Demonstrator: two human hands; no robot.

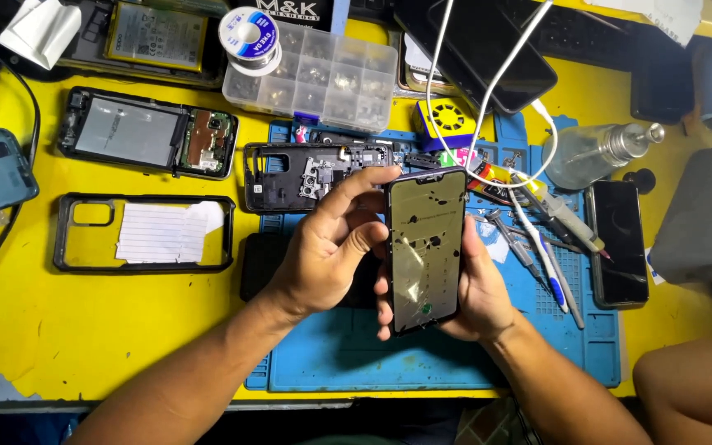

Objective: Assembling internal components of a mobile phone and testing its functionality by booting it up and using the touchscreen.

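Note:
Both hands hold a bare phone display frame [427,247] upright over the blue repair mat [356,354]. Its metallic inner face with dark holes faces me. My left hand [331,247] grips its left edge, thumb and fingers curled at the top corner. My right hand [478,288] cups the frame from behind and below, fingers wrapped around the right and bottom edges. Just behind the hands lies a black phone mid-frame [306,175] with small metal parts inside.
An opened phone with circuit board [148,132], an empty black case holding white paper [143,232], a clear parts box [323,76], solder spool [249,37], tweezers and tools [537,239], a dark phone [618,241], a spray bottle [595,152] and white cables [488,82] crowd the yellow table [67,330].

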